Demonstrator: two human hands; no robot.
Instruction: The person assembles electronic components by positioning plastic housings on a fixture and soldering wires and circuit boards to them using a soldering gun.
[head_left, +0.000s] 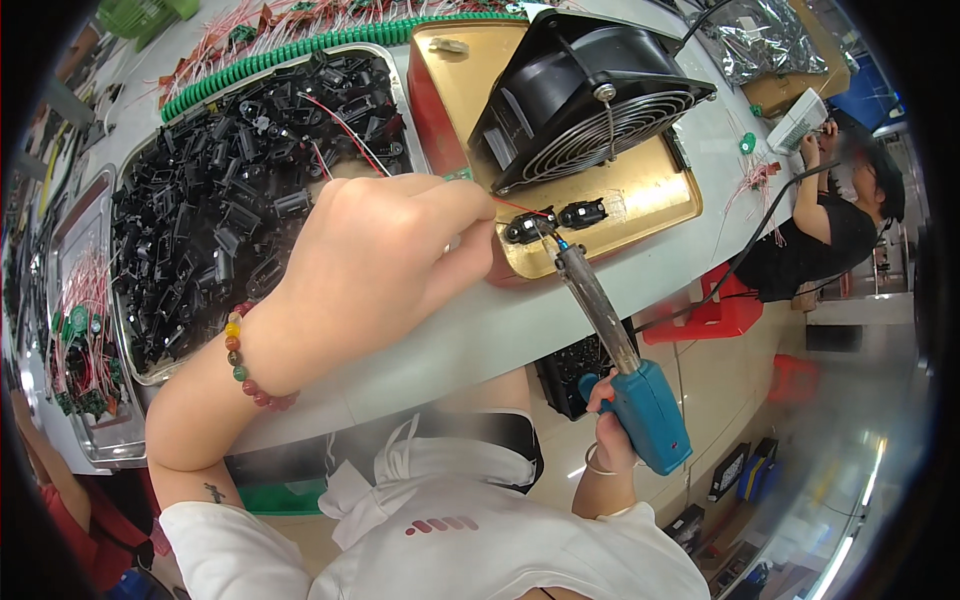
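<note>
My left hand (375, 250) reaches in over the table, closed in a pinch. From its fingertips a thin red wire (522, 207) runs to a small black plastic part (530, 227). A bit of green circuit board (459, 175) shows just beyond the knuckles. My right hand (614, 442) grips the teal handle of a soldering gun (648, 410), its metal barrel slanting up to the left. The gun's tip is at the black part; whether it touches is too small to tell. A second black part (583, 213) lies beside it on a gold metal lid (655, 190).
A black fan (585, 100) stands on the lid. Left of it, a metal tray (400, 75) holds a heap of black parts. A smaller tray (110, 450) has wired green boards. Behind lies a green coiled tube (290, 62). A co-worker (830, 215) sits at the right.
</note>
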